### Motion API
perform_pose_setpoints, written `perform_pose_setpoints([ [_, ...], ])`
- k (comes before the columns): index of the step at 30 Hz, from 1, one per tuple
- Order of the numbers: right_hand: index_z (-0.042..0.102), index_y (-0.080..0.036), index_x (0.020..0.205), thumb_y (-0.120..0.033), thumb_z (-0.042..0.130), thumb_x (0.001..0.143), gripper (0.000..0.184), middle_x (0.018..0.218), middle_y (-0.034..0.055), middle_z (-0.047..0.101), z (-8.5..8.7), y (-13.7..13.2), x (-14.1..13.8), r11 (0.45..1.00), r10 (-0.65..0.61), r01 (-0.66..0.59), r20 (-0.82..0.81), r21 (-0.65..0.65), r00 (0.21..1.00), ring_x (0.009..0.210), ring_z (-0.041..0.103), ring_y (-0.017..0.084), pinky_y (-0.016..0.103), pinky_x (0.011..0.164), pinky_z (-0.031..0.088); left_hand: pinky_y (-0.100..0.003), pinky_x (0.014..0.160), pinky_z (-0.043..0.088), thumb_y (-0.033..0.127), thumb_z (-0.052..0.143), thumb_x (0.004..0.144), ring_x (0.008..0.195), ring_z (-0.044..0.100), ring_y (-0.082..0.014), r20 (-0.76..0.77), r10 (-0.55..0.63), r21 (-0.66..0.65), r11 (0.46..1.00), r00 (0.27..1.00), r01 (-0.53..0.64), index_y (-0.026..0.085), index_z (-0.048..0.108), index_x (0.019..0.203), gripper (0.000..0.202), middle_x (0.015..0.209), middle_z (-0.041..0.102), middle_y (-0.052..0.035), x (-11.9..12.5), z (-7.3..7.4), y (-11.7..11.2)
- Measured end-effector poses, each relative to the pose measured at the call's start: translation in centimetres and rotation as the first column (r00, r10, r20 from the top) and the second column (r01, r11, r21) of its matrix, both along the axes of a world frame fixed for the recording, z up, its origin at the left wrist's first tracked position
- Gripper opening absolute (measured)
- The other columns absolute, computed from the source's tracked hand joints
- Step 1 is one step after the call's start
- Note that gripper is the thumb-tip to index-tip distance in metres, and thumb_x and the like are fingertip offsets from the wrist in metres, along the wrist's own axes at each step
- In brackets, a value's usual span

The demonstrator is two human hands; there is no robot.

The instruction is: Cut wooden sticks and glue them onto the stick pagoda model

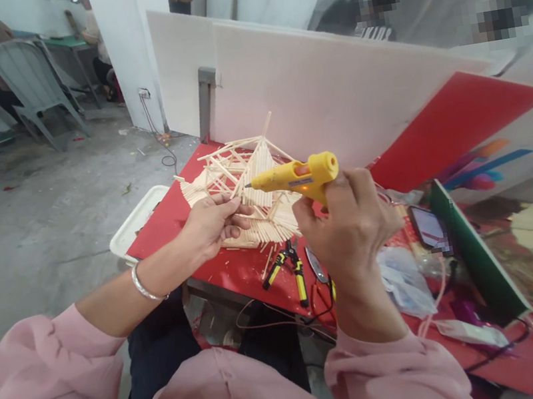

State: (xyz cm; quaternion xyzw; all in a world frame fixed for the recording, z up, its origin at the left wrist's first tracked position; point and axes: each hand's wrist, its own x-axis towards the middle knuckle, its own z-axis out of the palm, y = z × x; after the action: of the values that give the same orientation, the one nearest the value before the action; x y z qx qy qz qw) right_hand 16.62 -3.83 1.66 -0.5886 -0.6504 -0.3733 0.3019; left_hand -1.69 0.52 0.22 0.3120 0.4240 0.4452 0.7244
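Observation:
My right hand (350, 213) is wrapped round the handle of a yellow hot glue gun (283, 175). The gun's nozzle points left, close above the fingertips of my left hand (214, 224). Those fingers are closed in a pinch at the front of a model built from thin wooden sticks (260, 160); what they hold, if anything, is too small to make out. The model has a peaked, roof-like part and fanned rows of sticks, and rests on a red tabletop (165, 232). Pliers with yellow-and-black handles (285, 271) lie open just in front of it.
Scissors (315, 266), a plastic bag (406, 282), a phone (429, 228) and a white power strip (472, 333) lie to the right, beside a green panel (477, 254). White boards (330, 88) stand behind the table. A white tray (135, 220) sits at left. Other people are farther back.

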Motion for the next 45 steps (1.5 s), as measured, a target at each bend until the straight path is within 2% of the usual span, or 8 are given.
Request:
perform_pose_setpoints([
  [5,0.066,-0.015,0.109,-0.022,0.055,0.08,0.032,0.09,0.0089,0.065,-0.2,-0.1,0.3,0.999,-0.01,0.009,0.017,0.052,1.0,0.069,0.055,0.016,0.028,0.055,0.032,-0.016,0.036,0.035,0.005,0.052,0.093,0.042,0.057,-0.0051,-0.035,-0.018,0.007,1.0,0.999,0.018,0.01,0.061,0.068,0.027,0.064,0.069,-0.0066,-0.1,0.4,0.0],
  [10,0.066,-0.015,0.107,-0.022,0.056,0.078,0.031,0.091,0.0093,0.064,-0.3,-0.3,0.6,1.0,-0.014,0.014,-0.002,0.018,1.0,0.07,0.055,0.017,0.028,0.054,0.033,-0.016,0.037,0.034,0.005,0.051,0.092,0.036,0.051,-0.005,-0.079,-0.036,-0.022,0.999,0.996,0.034,0.01,0.063,0.063,0.033,0.049,0.061,-0.0049,-0.1,1.2,-0.2],
  [18,0.065,-0.017,0.104,-0.025,0.056,0.079,0.027,0.091,0.0072,0.065,-0.4,-0.2,0.4,0.999,-0.039,0.038,0.002,0.036,0.999,0.065,0.052,0.014,0.027,0.053,0.032,-0.02,0.04,0.035,0.005,0.052,0.089,0.043,0.055,-0.0066,-0.057,-0.018,-0.015,1.0,0.998,0.017,0.01,0.063,0.066,0.026,0.061,0.068,-0.0082,-0.2,1.2,-0.3],
  [24,0.066,-0.015,0.107,-0.025,0.056,0.081,0.029,0.091,0.0085,0.066,-0.5,-0.2,0.4,0.998,0.021,-0.021,-0.014,0.053,1.0,0.066,0.054,0.015,0.027,0.053,0.033,-0.02,0.039,0.034,0.006,0.053,0.088,0.044,0.055,-0.0062,-0.049,-0.023,-0.023,0.999,0.999,0.022,0.011,0.06,0.065,0.024,0.066,0.069,-0.0087,-0.3,1.0,-0.2],
  [28,0.066,-0.016,0.105,-0.025,0.055,0.08,0.029,0.092,0.0086,0.065,-0.5,-0.2,0.4,0.999,0.002,-0.001,-0.033,0.032,0.999,0.067,0.053,0.015,0.028,0.055,0.034,-0.02,0.04,0.036,0.006,0.053,0.087,0.045,0.056,-0.0068,-0.038,-0.018,-0.021,1.0,0.999,0.017,0.011,0.061,0.066,0.023,0.071,0.071,-0.0104,-0.3,0.7,0.0],
  [34,0.066,-0.016,0.103,-0.025,0.055,0.08,0.028,0.091,0.0084,0.065,-0.4,-0.2,0.3,0.999,-0.008,0.008,-0.024,0.033,1.0,0.067,0.053,0.015,0.028,0.054,0.032,-0.019,0.041,0.037,0.004,0.052,0.088,0.043,0.052,-0.0052,-0.065,-0.031,-0.022,0.999,0.997,0.03,0.012,0.06,0.063,0.027,0.06,0.066,-0.0061,-0.2,1.4,-0.4],
  [37,0.065,-0.016,0.104,-0.025,0.056,0.081,0.027,0.091,0.0076,0.066,-0.4,-0.2,0.3,0.999,-0.001,0.001,-0.004,0.044,1.0,0.067,0.054,0.015,0.027,0.054,0.032,-0.019,0.041,0.036,0.004,0.053,0.089,0.043,0.052,-0.0044,-0.058,-0.027,-0.023,0.999,0.998,0.026,0.012,0.06,0.066,0.025,0.063,0.067,-0.0057,-0.2,1.7,-0.5],
  [45,0.065,-0.014,0.109,-0.023,0.057,0.082,0.029,0.092,0.0084,0.067,-0.6,-0.1,0.5,0.995,0.052,-0.053,0.011,0.083,0.999,0.068,0.056,0.015,0.027,0.053,0.033,-0.018,0.041,0.037,0.004,0.053,0.09,0.043,0.052,-0.0036,-0.06,-0.031,-0.02,0.999,0.998,0.03,0.01,0.06,0.069,0.023,0.063,0.066,-0.0036,-0.1,1.4,-0.5],
])
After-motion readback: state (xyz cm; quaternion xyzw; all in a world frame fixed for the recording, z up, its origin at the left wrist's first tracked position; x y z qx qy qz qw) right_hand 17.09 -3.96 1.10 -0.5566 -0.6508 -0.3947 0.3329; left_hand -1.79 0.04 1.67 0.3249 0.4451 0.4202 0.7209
